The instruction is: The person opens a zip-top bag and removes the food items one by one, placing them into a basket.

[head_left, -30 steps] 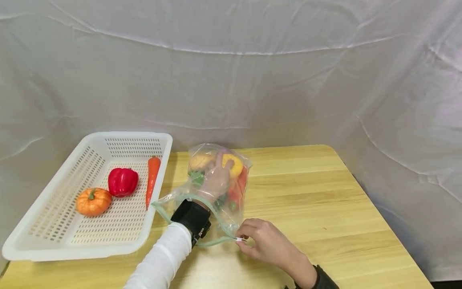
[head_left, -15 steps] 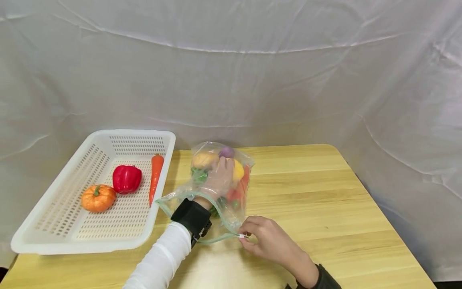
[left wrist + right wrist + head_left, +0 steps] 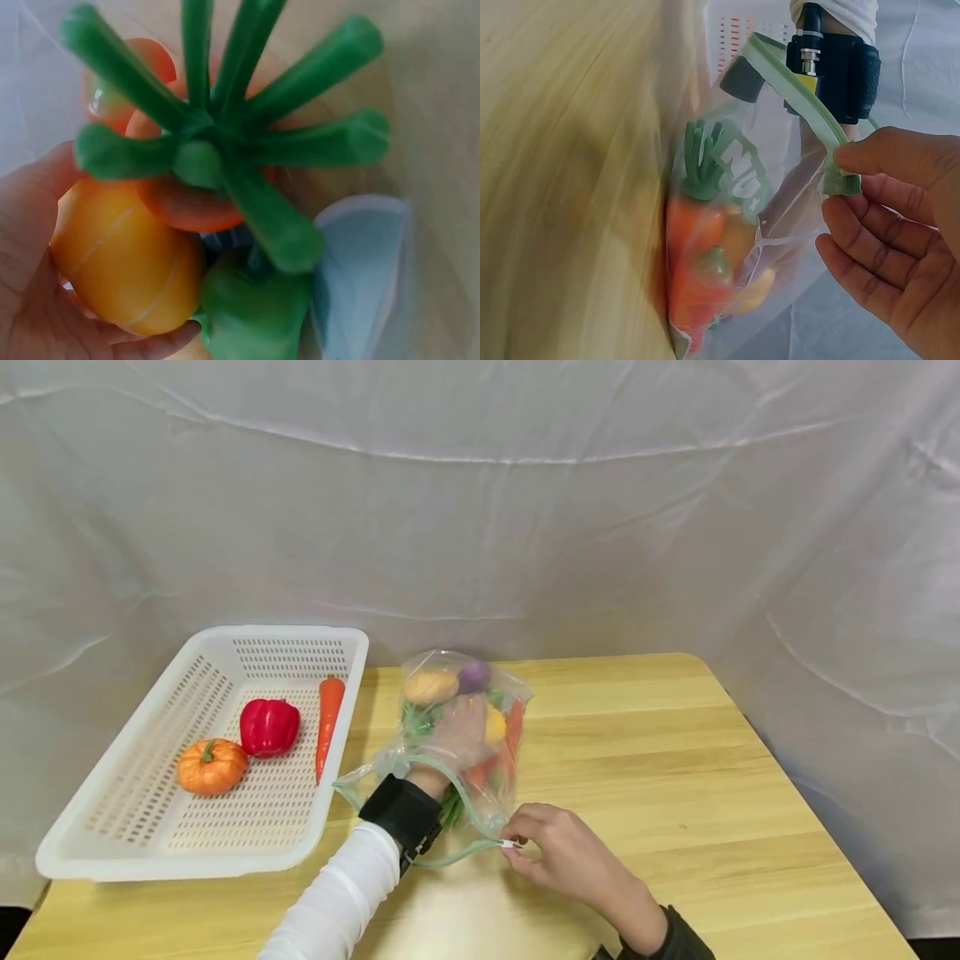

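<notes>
On the tabletop (image 3: 675, 760), a clear zip bag (image 3: 491, 793) of toy vegetables lies at 3 o'clock from the white basket (image 3: 135, 852), and the left hand (image 3: 455, 735) is pushed deep inside it, fingers curled round a yellow toy vegetable (image 3: 124, 262) beside a carrot with green leaves (image 3: 217, 142). At the bag's 5 o'clock corner the right hand (image 3: 558, 856) pinches the white zip slider (image 3: 509, 844) on the green seal. In the basket lie a pumpkin (image 3: 212, 766), a red pepper (image 3: 269, 727) and a carrot (image 3: 327, 714).

Basket (image 3: 112, 827) lies left of the bag (image 3: 501, 793) on the table (image 3: 675, 777); pumpkin (image 3: 212, 766), pepper (image 3: 269, 727), probably carrot (image 3: 327, 718) inside it.
</notes>
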`<control>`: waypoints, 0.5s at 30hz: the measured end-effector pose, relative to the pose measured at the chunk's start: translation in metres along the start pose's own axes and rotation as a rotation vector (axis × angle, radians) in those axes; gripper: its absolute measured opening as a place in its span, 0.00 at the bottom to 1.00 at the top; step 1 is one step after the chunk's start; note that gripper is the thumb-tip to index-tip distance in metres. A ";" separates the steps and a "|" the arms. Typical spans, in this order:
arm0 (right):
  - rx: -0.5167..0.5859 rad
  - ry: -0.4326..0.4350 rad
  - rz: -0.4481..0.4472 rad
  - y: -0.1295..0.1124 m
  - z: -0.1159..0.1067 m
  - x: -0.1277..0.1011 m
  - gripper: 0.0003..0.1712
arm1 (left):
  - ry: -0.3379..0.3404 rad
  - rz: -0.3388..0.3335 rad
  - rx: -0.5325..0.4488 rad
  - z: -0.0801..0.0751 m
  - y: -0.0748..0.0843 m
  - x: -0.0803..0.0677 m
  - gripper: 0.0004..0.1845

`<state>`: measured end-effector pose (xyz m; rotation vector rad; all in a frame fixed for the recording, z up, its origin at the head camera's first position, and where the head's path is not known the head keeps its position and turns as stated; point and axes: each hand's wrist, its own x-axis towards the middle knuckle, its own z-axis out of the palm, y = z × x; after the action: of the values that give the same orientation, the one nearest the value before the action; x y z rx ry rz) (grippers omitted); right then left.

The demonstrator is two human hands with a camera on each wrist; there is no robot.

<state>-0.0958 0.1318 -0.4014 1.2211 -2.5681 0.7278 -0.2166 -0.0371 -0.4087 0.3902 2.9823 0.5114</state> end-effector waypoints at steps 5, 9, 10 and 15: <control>0.003 -0.003 -0.004 0.001 0.001 0.000 0.04 | -0.030 -0.014 -0.004 0.002 -0.004 -0.002 0.41; 0.008 -0.008 0.017 0.001 0.001 0.000 0.05 | -0.088 0.004 0.023 -0.006 0.000 -0.011 0.45; 0.011 -0.005 0.019 0.001 0.001 0.000 0.05 | -0.100 0.013 0.042 -0.008 0.002 -0.013 0.44; 0.017 0.005 0.029 0.001 0.001 0.001 0.06 | -0.148 0.030 0.163 -0.014 0.008 -0.026 0.44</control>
<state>-0.0974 0.1311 -0.4021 1.1874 -2.5863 0.7586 -0.1918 -0.0409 -0.3912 0.4642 2.8868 0.2304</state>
